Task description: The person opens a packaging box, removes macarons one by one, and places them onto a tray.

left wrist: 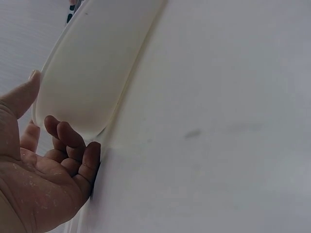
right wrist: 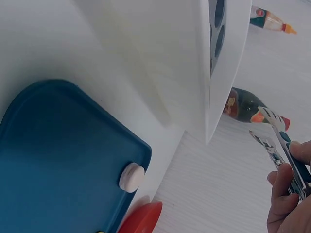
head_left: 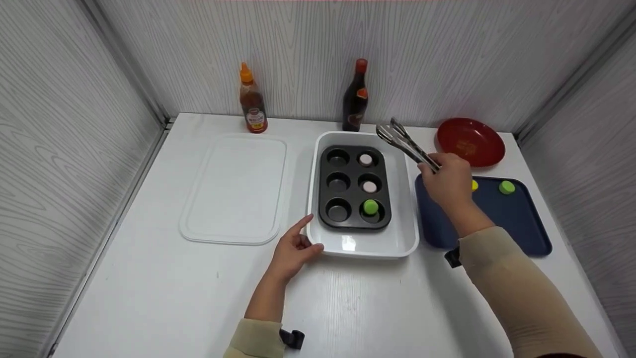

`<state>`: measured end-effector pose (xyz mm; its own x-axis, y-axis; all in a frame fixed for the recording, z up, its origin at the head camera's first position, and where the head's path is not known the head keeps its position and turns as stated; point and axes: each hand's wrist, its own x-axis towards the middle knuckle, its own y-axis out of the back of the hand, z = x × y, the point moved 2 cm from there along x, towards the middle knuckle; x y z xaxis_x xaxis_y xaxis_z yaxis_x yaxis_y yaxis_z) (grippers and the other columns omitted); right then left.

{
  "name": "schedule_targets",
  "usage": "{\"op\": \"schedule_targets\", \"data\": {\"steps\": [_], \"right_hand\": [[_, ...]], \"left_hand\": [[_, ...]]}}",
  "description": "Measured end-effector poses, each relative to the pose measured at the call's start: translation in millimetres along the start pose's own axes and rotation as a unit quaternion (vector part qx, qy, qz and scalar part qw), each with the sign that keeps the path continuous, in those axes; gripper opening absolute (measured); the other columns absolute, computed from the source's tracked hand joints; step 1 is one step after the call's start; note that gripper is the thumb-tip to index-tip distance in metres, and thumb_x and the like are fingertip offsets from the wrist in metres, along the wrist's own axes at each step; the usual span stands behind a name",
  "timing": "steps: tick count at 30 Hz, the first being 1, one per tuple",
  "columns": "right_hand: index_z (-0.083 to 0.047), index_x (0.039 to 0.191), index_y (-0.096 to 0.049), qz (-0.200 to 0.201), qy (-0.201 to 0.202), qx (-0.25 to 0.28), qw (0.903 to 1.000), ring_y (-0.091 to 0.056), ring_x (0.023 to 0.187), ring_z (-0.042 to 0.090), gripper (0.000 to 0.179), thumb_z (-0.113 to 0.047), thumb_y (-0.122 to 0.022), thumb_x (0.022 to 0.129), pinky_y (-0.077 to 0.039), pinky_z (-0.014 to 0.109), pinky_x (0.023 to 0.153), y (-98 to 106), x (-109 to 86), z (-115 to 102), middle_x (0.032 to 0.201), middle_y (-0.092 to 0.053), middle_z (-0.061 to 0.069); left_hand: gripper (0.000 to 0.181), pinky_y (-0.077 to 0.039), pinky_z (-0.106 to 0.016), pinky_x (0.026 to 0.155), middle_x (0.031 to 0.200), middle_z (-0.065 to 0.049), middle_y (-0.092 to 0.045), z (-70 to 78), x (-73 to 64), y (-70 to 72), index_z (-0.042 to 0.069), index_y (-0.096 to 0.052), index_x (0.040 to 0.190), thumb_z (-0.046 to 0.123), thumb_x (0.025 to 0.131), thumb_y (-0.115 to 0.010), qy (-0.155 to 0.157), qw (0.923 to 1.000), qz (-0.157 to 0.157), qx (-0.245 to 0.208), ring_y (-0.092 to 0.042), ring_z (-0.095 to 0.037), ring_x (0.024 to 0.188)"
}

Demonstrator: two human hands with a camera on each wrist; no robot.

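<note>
My right hand (head_left: pixel 449 181) grips metal tongs (head_left: pixel 407 145) with dark handles. Their tips stand apart over the right rim of a white container (head_left: pixel 412 233), with nothing between them. Inside the container lies a dark muffin tin (head_left: pixel 354 196). Its right-hand cups hold two pink macarons (head_left: pixel 365 160) and, in the front one, a green macaron (head_left: pixel 370 207). The left-hand cups are bare. My left hand (head_left: pixel 290 251) holds the container's front-left corner between thumb and forefinger; the left wrist view shows the other fingers bent beside that corner.
A navy tray (head_left: pixel 526 228) at right bears a green macaron (head_left: pixel 507 187), a yellow macaron (head_left: pixel 475 185) and a pink macaron (right wrist: pixel 131 177). Behind it lies a red plate (head_left: pixel 471 141). Sauce bottle (head_left: pixel 254 107) and dark bottle (head_left: pixel 355 99) stand at the back; a white lid (head_left: pixel 236 189) lies left.
</note>
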<state>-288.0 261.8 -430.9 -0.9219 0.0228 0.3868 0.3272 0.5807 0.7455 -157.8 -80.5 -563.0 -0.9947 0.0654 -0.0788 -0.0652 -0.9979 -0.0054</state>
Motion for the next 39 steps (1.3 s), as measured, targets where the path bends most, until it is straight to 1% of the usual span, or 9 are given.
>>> {"op": "schedule_targets", "data": {"steps": [3, 9, 17, 21, 25, 30, 39], "right_hand": [[0.006, 0.117, -0.077, -0.018, -0.006, 0.000, 0.9998, -0.065, 0.090, 0.037, 0.026, -0.011, -0.075, 0.098, -0.056, 0.052, 0.085, -6, 2.0, -4, 0.104, -0.074, 0.023], [0.006, 0.118, -0.076, -0.057, -0.016, -0.015, 0.9981, -0.065, 0.090, 0.037, 0.027, -0.013, -0.074, 0.099, -0.057, 0.052, 0.087, -16, 4.2, -7, 0.106, -0.074, 0.022], [0.008, 0.118, -0.075, -0.093, -0.029, -0.035, 0.9946, -0.064, 0.093, 0.038, 0.029, -0.015, -0.071, 0.100, -0.055, 0.052, 0.088, -25, 9.6, -6, 0.106, -0.074, 0.023], [0.009, 0.119, -0.075, -0.112, -0.040, -0.039, 0.9921, -0.064, 0.092, 0.037, 0.031, -0.017, -0.070, 0.101, -0.056, 0.052, 0.085, -30, 10.0, -3, 0.107, -0.074, 0.024], [0.008, 0.118, -0.075, -0.126, -0.047, -0.046, 0.9898, -0.064, 0.090, 0.036, 0.032, -0.019, -0.070, 0.101, -0.056, 0.050, 0.082, -35, 9.3, 0, 0.107, -0.074, 0.023], [0.008, 0.117, -0.076, -0.141, -0.048, -0.053, 0.9875, -0.064, 0.089, 0.036, 0.032, -0.019, -0.070, 0.101, -0.055, 0.049, 0.080, -38, 8.7, 1, 0.105, -0.074, 0.023], [0.006, 0.114, -0.077, -0.163, -0.054, -0.074, 0.9824, -0.065, 0.086, 0.034, 0.030, -0.020, -0.070, 0.101, -0.056, 0.049, 0.080, -45, 10.4, -1, 0.101, -0.074, 0.020]], "left_hand": [[0.081, -0.045, -0.024, 0.065, 0.079, -0.003, -0.059, 0.8, 0.0, 0.1, 0.009, -0.051, 0.157, 0.003, 0.085, -0.086, 0.001, 1.0000, 0.002, -0.003, -0.053, -0.015, 0.073], [0.080, -0.045, -0.024, 0.064, 0.079, -0.003, -0.059, -1.0, 1.3, 0.6, 0.008, -0.051, 0.157, 0.003, 0.084, -0.086, -0.001, 1.0000, 0.003, 0.005, -0.053, -0.015, 0.074], [0.080, -0.046, -0.025, 0.064, 0.078, -0.003, -0.059, 1.1, 1.6, 1.8, 0.009, -0.052, 0.157, 0.004, 0.085, -0.086, -0.003, 0.9999, 0.000, 0.012, -0.053, -0.016, 0.073], [0.081, -0.045, -0.024, 0.064, 0.079, -0.003, -0.059, 0.7, 1.4, 1.5, 0.009, -0.050, 0.158, 0.003, 0.085, -0.086, -0.004, 1.0000, -0.004, 0.006, -0.053, -0.014, 0.072], [0.081, -0.045, -0.024, 0.063, 0.079, -0.004, -0.059, 0.0, 1.3, 0.9, 0.007, -0.048, 0.159, 0.003, 0.086, -0.085, -0.007, 0.9999, -0.009, -0.001, -0.053, -0.014, 0.071], [0.080, -0.045, -0.024, 0.063, 0.078, -0.005, -0.060, 1.8, 1.0, 0.4, 0.006, -0.049, 0.158, 0.003, 0.086, -0.085, -0.007, 0.9999, -0.008, -0.006, -0.052, -0.014, 0.071], [0.079, -0.045, -0.024, 0.064, 0.077, -0.003, -0.058, 0.3, 0.9, 0.5, 0.007, -0.050, 0.157, 0.002, 0.086, -0.085, -0.007, 1.0000, -0.005, 0.003, -0.051, -0.012, 0.070]]}}
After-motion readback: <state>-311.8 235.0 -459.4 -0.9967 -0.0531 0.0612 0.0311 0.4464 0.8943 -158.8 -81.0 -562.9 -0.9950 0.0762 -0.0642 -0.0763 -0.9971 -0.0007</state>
